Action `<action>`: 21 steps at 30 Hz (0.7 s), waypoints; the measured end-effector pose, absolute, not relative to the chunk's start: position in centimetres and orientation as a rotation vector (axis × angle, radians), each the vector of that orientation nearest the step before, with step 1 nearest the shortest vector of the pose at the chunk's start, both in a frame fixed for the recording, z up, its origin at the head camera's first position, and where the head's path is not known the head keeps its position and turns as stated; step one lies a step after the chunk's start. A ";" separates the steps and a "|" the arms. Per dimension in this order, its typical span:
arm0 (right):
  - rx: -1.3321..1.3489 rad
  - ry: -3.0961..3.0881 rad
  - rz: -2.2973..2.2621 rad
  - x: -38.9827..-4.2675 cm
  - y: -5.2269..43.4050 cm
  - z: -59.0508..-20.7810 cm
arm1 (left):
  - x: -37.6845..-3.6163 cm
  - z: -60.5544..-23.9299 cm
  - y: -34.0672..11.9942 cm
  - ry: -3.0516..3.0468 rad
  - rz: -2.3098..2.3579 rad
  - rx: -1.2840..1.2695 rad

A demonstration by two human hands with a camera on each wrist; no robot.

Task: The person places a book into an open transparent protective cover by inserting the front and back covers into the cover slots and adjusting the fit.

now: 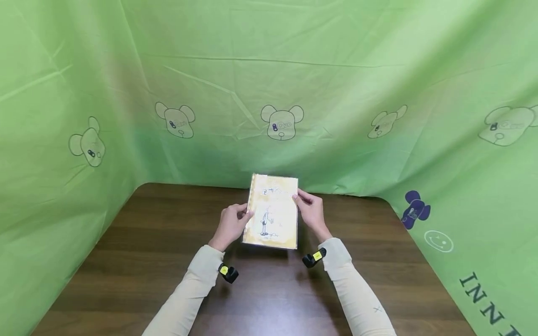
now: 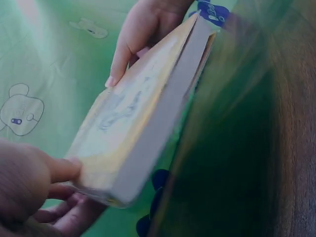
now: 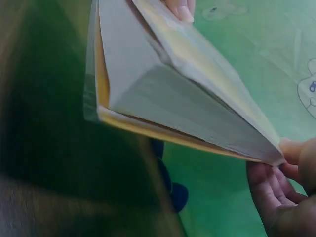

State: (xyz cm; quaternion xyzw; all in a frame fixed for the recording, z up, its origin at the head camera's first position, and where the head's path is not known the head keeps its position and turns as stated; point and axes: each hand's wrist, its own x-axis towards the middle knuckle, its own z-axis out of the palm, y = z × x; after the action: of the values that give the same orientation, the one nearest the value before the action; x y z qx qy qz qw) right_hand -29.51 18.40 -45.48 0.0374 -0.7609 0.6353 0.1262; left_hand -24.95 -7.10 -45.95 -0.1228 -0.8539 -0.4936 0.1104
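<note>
A book (image 1: 273,214) with a pale yellow cover, a line drawing of a standing figure and a clear plastic jacket is held over the table, front cover up. My left hand (image 1: 231,226) grips its left edge, thumb on the cover and the other fingers beneath. On the opposite side, my right hand (image 1: 312,211) pinches the right edge near the upper corner, thumb on top. The left wrist view shows the book's (image 2: 148,133) thick page edge, tilted. In the right wrist view the pages of the book (image 3: 168,103) gape slightly between the covers.
A dark brown wooden table (image 1: 159,261) lies beneath the hands. Green cloth (image 1: 218,154) printed with bear heads hangs behind it and along both sides. Each wrist wears a black band device with a yellow label.
</note>
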 end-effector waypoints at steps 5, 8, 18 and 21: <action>0.210 -2.417 1.785 -29.6 19.1 -45.8 | -24.9 -46.8 -7.3 -2.646 -1.459 -0.391; 0.281 -2.483 1.823 -29.7 19.3 -46.1 | -25.0 -47.5 -7.4 -2.677 -1.458 -0.365; 0.232 -2.484 1.841 -30.4 19.4 -47.4 | -25.5 -48.8 -7.0 -2.586 -1.494 -0.276; 0.186 -2.453 1.876 -30.7 19.3 -47.9 | -25.7 -49.1 -6.8 -2.541 -1.505 -0.263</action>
State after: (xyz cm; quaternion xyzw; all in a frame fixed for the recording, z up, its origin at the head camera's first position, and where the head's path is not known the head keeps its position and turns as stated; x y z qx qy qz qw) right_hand -30.68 19.32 -47.87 0.0600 -0.7927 0.6061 0.0241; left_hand -25.68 -6.83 -49.08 -0.0882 -0.8536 -0.5056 0.0885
